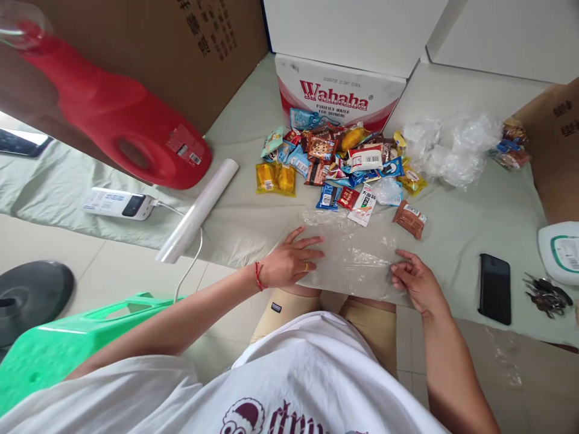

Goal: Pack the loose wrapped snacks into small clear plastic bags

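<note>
Plastic sheet: The see-through sheet (355, 256) lies at the near edge of the table (452, 241), between the two hands, with creases across it. Its place close to the body probably makes it easy to reach with both hands.
Left hand: The hand (289, 262) lies palm down on the sheet's left side, fingers spread wide. This appears to hold that side flat and steady.
Right hand: The hand (420, 286) is at the sheet's right edge, thumb and fingers fairly narrow. It seems placed to control that edge; whether the edge is pinched, I cannot tell.
Snack pile: The packets (323, 147) lie heaped beyond the sheet, against the white box (341, 90), which probably acts as a backstop.
Obstructions: A white packet (363, 205) lies just beside the sheet's far edge, and a brown packet (410, 219) near its far right corner. Both limit room for spreading it farther.
Right side: Crumpled plastic (456, 150) lies beside the pile; a phone (495, 289) and keys (548, 295) lie nearer the body.
Left side: A plastic roll (199, 211) lies slantwise, with a red jug (131, 120) and power bank (120, 203) beyond. A cable (192, 265) hangs over the table edge.
</note>
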`<state>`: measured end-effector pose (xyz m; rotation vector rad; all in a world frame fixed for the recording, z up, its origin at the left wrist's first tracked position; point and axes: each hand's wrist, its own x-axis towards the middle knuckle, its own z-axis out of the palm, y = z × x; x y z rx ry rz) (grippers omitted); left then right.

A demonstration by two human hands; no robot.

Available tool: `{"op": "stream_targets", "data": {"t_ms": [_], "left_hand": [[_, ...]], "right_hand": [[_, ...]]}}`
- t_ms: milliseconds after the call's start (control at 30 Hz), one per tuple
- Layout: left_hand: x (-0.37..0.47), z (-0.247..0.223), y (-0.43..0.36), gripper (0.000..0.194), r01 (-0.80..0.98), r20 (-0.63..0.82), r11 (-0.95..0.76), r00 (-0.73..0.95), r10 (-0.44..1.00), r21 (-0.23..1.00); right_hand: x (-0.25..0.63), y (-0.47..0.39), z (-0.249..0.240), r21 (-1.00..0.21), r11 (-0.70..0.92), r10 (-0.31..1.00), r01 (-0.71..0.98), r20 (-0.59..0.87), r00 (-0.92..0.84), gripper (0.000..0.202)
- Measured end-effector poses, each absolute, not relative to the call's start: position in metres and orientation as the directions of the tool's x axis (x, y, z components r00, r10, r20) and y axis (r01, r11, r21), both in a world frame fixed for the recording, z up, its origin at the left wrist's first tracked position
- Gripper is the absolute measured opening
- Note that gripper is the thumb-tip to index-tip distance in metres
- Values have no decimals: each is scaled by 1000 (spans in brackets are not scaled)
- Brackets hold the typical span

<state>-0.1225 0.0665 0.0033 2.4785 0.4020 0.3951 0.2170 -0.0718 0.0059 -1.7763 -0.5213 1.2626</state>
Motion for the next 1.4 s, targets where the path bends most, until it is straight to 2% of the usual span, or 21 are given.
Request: {"op": "stream_targets", "data": {"t_ms": [100,167,200,267,333,367,433,500,567,633,700,767,867,933,1000,1133,1233,1333,1400], "left_hand": [[-138,4,53,25,156,173,-776,930,323,611],[-146,4,45,20,150,161,-757,934,319,636],[-148,3,41,16,157,160,-746,929,334,647],[-150,1,36,24,202,160,-722,903,399,661],[-146,-2,33,33,264,151,-697,868,473,667],[-142,-3,31,34,289,145,-686,853,501,668],[-135,-5,29,24,315,137,-676,839,526,666],[-129,-5,27,10,325,133,-689,842,522,647],[-129,-4,25,23,337,117,-713,855,506,615],[-141,-1,27,29,355,93,-724,862,498,591],[-162,3,30,25,400,73,-710,842,534,579],[-185,8,35,21,522,61,-655,755,653,546],[-203,12,42,22,754,115,-410,413,903,513],[-194,11,43,22,786,130,-178,124,984,592],[-172,8,40,23,751,76,-25,-34,997,660],[-126,-1,26,26,809,7,-30,32,999,587],[-120,-3,16,18,729,-15,-69,108,994,681],[-136,-2,10,20,595,-161,70,100,982,800],[-150,1,8,20,617,-283,182,69,956,765]], "right_hand": [[232,-91,7,-782,-624,739,-1,-590,326,66],[245,-96,15,-743,-625,773,239,-547,320,54],[249,-95,21,-712,-583,809,391,-467,357,47],[250,-86,37,-613,-434,896,660,-220,385,34],[236,-67,50,-582,-244,965,776,-70,251,30],[223,-54,53,-620,-149,988,770,-73,133,30],[191,-23,51,-723,-41,977,689,-172,-122,29],[159,11,38,-711,-38,921,702,-298,-252,38],[136,41,22,-617,-56,909,785,-357,-216,57],[125,62,9,-531,-69,928,844,-344,-140,66],[123,72,1,-495,-72,943,866,-315,-102,68],[125,74,-2,-498,-77,947,864,-308,-93,70],[126,70,0,-526,-104,945,844,-317,-81,72],[125,67,1,-550,-127,947,825,-315,-64,72],[125,66,1,-570,-147,956,808,-293,-33,70],[129,64,-4,-599,-168,970,783,-244,22,68],[131,61,-6,-602,-171,972,780,-230,35,69],[129,60,-4,-574,-164,969,802,-247,21,66],[125,59,1,-528,-158,962,834,-274,9,64]]}}
